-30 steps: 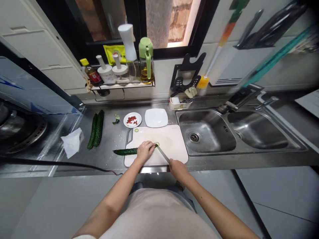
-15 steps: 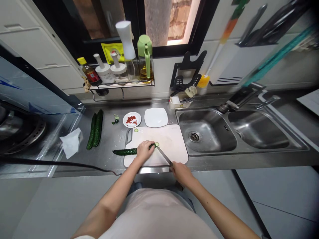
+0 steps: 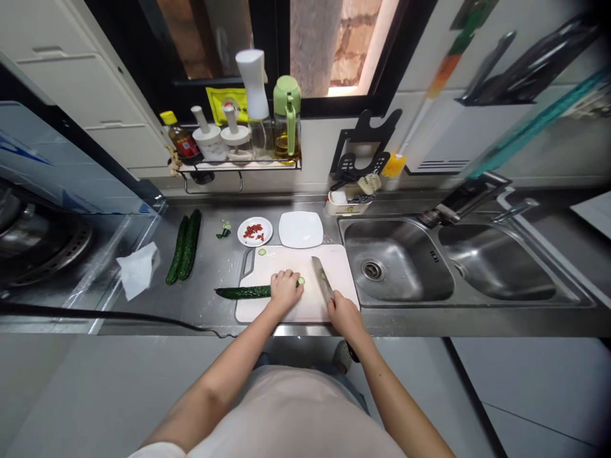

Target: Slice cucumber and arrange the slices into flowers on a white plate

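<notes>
A dark green cucumber (image 3: pixel 243 292) lies across the left part of a white cutting board (image 3: pixel 258 312), its uncut end sticking out past the board's left edge. My left hand (image 3: pixel 285 289) is closed over the cucumber near its cut end, where pale flesh shows beside my fingers. In my right hand (image 3: pixel 344 314) is a kitchen knife (image 3: pixel 323 278), gripped by its handle. The blade is apart from the cucumber, to its right, with a green slice clinging to its side. One cucumber slice (image 3: pixel 262 252) rests near the board's upper left corner.
Behind the board stand a small plate (image 3: pixel 242 239) with chopped red pieces and a white square plate (image 3: pixel 300 229). Two whole cucumbers (image 3: pixel 184 248), green scraps (image 3: pixel 223 229) and a crumpled tissue (image 3: pixel 137 270) lie to the left. A double sink (image 3: pixel 396 254) is on the right.
The knife has moved away from the cucumber to the right, its blade now turned more upright in view, with a slice on it. My left hand has shifted slightly right along the cucumber.
</notes>
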The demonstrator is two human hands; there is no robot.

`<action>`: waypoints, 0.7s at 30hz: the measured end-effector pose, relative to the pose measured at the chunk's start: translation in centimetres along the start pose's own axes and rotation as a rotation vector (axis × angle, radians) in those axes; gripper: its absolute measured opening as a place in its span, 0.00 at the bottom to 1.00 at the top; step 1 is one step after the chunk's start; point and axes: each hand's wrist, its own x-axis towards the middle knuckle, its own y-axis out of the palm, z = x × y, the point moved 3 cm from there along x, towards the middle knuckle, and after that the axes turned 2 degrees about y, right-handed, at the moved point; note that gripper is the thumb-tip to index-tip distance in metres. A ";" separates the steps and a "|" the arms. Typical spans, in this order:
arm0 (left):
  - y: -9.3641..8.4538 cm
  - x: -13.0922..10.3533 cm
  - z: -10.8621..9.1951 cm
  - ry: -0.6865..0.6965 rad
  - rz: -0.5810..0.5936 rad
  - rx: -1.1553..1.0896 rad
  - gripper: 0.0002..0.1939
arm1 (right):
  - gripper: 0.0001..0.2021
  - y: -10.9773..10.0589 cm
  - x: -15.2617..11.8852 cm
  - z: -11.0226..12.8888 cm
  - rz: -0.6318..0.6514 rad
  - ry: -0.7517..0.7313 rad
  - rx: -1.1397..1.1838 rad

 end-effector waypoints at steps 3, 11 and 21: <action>0.4 0.3 -0.4 -0.002 -0.001 0.040 0.11 | 0.14 0.1 0.6 0.7 -0.002 0.022 0.010; 0.6 0.8 -0.7 -0.022 0.008 0.022 0.09 | 0.15 0.4 0.9 0.6 -0.010 -0.001 0.012; -0.2 0.6 -2.2 0.053 -0.039 -0.101 0.06 | 0.15 0.7 1.2 0.2 -0.021 -0.011 -0.022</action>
